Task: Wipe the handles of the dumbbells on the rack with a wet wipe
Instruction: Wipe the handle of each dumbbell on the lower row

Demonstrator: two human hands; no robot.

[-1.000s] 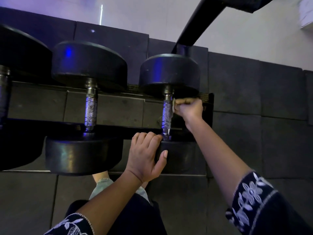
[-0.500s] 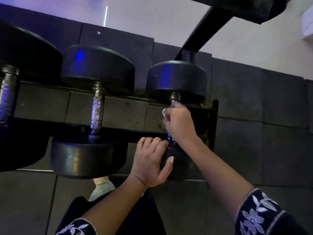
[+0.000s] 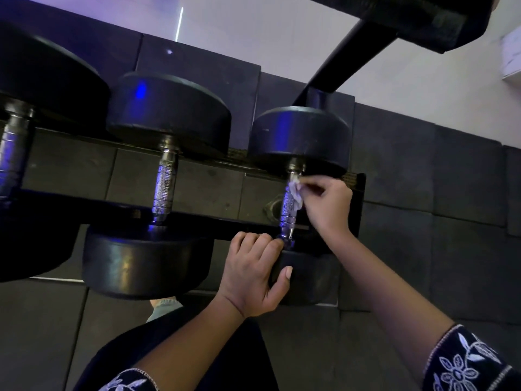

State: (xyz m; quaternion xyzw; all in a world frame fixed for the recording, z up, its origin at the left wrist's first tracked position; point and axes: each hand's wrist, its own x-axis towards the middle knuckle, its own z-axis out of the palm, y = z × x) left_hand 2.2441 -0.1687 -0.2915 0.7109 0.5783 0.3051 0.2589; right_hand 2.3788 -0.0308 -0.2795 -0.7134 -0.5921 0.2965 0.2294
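Three black dumbbells lie across a low black rack. The rightmost dumbbell has a knurled chrome handle. My right hand pinches a small white wet wipe against the upper right side of that handle. My left hand grips the near weight head of the same dumbbell, fingers curled over its top edge and thumb on its face. The middle dumbbell shows its bare handle. Only part of the left dumbbell is in view.
Dark rubber floor tiles lie under and around the rack. A black angled post rises behind the rightmost dumbbell toward a padded part at the top right. A pale wall runs along the back. My dark clothing and a foot show below.
My right hand went down over the handle half a second ago, then came back up near the far head with the wipe. My left hand kept its grip on the near head.
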